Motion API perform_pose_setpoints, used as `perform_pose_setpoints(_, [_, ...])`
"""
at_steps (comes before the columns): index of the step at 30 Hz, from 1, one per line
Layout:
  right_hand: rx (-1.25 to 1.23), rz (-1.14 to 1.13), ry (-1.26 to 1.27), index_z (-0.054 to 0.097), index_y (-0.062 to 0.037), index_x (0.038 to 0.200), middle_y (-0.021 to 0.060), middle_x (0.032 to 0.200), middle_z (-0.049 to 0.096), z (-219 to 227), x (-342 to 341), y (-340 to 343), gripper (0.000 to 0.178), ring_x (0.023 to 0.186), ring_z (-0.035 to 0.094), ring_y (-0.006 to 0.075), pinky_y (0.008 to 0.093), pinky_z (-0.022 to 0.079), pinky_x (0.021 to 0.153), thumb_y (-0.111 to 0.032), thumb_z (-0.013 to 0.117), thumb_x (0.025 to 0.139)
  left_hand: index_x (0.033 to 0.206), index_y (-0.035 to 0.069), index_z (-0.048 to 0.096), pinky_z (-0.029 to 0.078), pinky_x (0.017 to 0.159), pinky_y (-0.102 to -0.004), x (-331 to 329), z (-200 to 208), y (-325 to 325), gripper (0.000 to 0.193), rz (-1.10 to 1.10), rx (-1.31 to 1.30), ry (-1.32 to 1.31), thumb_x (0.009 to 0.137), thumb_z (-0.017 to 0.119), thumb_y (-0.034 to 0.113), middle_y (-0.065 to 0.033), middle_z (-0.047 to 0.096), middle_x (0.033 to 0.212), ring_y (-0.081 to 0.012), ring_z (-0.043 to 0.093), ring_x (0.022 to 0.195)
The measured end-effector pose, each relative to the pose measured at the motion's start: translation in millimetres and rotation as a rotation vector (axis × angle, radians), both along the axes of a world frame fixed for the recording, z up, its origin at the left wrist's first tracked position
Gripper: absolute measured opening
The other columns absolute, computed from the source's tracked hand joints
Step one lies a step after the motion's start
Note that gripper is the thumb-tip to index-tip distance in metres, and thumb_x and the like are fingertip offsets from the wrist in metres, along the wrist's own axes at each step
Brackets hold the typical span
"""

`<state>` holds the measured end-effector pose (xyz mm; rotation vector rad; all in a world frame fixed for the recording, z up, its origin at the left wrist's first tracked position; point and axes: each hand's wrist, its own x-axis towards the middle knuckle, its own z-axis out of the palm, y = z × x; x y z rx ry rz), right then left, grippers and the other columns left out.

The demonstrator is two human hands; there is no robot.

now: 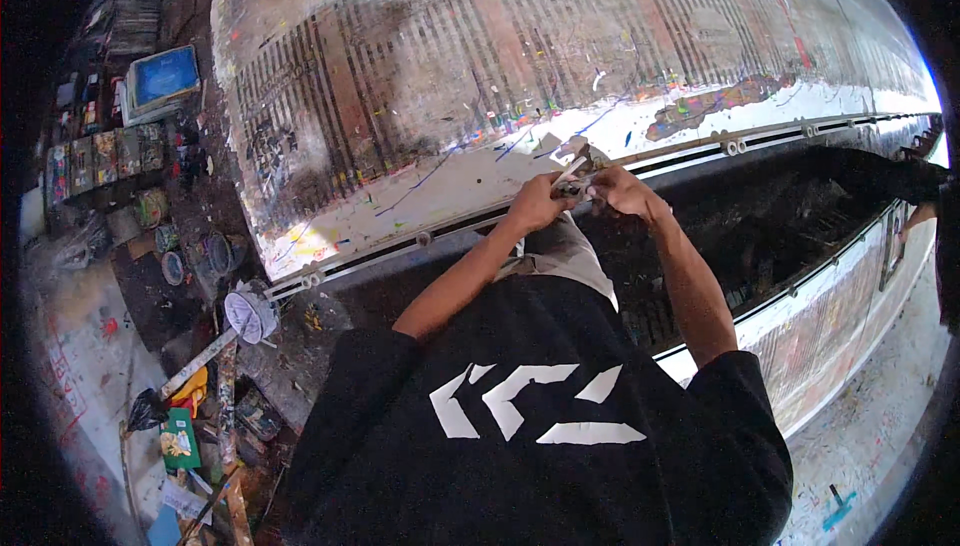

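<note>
Both hands meet in front of my body at the near edge of a long, paint-stained table point(450, 66). My left hand point(538, 204) has its fingers closed around a small greyish piece point(570, 187), metallic-looking, at the edge rail point(690, 157). From the right, my right hand point(622, 192) pinches at the same piece. Its exact kind is too small and partly covered by fingers to make out. Just beyond the fingers, pale scrap-like bits point(570, 153) lie at the table's white border.
A second paint-marked table point(840, 316) runs along the right, past a dark gap. Cans point(172, 266), a blue-faced tray point(165, 76) and clutter fill the left floor. A white round container point(250, 316) stands near the table corner. At far right is another person's arm point(918, 216).
</note>
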<state>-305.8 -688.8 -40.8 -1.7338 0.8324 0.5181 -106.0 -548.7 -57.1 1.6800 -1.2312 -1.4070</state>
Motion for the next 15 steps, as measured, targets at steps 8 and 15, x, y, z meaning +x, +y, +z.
perform_pose_setpoints(8, [0.134,-0.501,-0.158,0.073,-0.0009,0.110,0.0039,0.086,0.071,26,6,28,0.024,0.069,0.064,0.0138,0.0320,0.050,0.056,-0.017,0.071,0.092,0.120,0.014,0.074,0.054,0.087,-0.0442,-4,6,-8,0.041,0.040,0.068,-0.028,0.080,0.082,0.017,-0.0158,0.077,0.102,-0.0336,0.073,0.095])
perform_pose_setpoints(15, [-0.035,-0.744,-0.120,0.072,0.0043,0.090,0.0158,0.076,0.073,-30,-1,73,0.017,0.069,0.070,0.0254,0.0411,0.053,0.066,-0.013,0.071,0.087,0.119,0.017,0.074,0.055,0.089,-0.0490,-14,27,-25,0.032,0.017,0.239,-0.213,0.087,0.072,0.016,-0.0168,0.075,0.110,-0.0376,0.072,0.102])
